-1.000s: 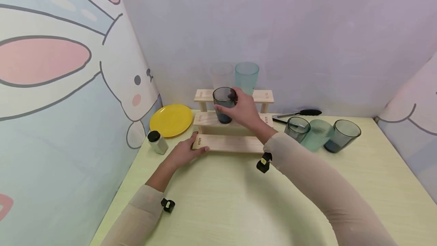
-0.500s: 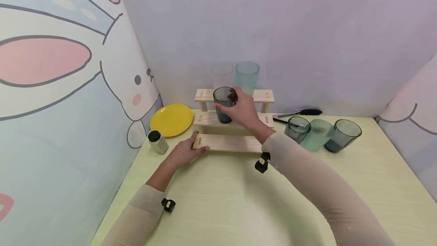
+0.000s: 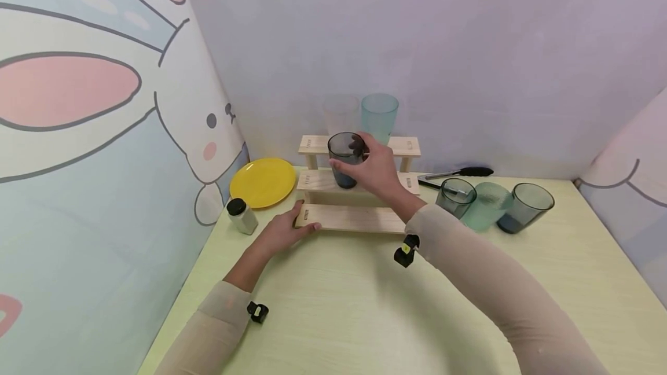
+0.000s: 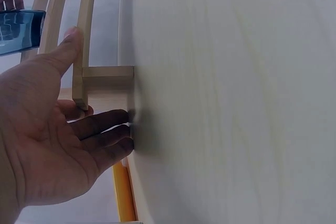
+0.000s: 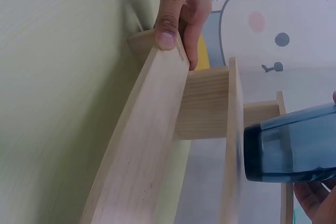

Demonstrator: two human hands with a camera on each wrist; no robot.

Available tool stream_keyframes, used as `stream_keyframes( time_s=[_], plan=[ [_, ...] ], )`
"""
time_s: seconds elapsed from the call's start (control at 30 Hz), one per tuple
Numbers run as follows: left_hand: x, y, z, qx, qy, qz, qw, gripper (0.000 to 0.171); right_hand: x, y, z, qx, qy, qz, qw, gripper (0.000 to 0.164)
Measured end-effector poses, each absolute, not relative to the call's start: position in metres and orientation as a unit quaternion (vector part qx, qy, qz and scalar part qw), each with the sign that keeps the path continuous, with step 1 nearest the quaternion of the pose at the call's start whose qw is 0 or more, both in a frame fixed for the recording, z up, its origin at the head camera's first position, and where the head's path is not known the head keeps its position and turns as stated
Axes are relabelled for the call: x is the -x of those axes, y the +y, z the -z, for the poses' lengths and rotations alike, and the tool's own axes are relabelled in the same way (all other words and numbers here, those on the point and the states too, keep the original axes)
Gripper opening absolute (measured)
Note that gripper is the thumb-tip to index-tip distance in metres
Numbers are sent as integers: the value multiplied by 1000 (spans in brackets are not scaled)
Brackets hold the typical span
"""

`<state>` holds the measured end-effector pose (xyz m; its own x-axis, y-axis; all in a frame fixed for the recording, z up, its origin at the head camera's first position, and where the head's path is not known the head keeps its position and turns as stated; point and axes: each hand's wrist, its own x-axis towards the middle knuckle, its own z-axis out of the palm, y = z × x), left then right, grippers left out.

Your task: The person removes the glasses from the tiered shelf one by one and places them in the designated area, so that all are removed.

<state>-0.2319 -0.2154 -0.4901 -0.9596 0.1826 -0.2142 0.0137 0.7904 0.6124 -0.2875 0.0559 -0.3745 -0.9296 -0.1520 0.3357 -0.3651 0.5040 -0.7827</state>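
Note:
In the head view a three-step wooden display rack (image 3: 354,220) stands toward the back of the table. My left hand (image 3: 281,231) pinches the left end of its lowest step, thumb along the front. The left wrist view shows the other fingers (image 4: 107,139) beyond that end, close to the tabletop. My right hand (image 3: 376,171) grips a dark smoky glass (image 3: 345,158) by its side. The glass is upright, its base right at the middle step, as the right wrist view shows its thick bottom (image 5: 253,153) beside that board. A pale clear glass (image 3: 341,111) and a light-blue glass (image 3: 379,116) stand on the top step.
Right of the rack are a smoky glass (image 3: 456,197), a green glass (image 3: 487,207) and another smoky glass (image 3: 525,207). A black-handled tool (image 3: 475,172) lies behind them. At left are a yellow plate (image 3: 262,183) and a black-capped jar (image 3: 242,217). Walls (image 3: 417,45) enclose the table.

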Motion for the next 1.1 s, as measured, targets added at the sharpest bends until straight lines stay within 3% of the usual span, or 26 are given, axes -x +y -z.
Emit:
stream_keyframes(
  time_s=[1.1],
  plan=[
    [230,-215,489,-61,936,-321,128,116,251,143,358,-117,-872,-468,81,95]
  ],
)
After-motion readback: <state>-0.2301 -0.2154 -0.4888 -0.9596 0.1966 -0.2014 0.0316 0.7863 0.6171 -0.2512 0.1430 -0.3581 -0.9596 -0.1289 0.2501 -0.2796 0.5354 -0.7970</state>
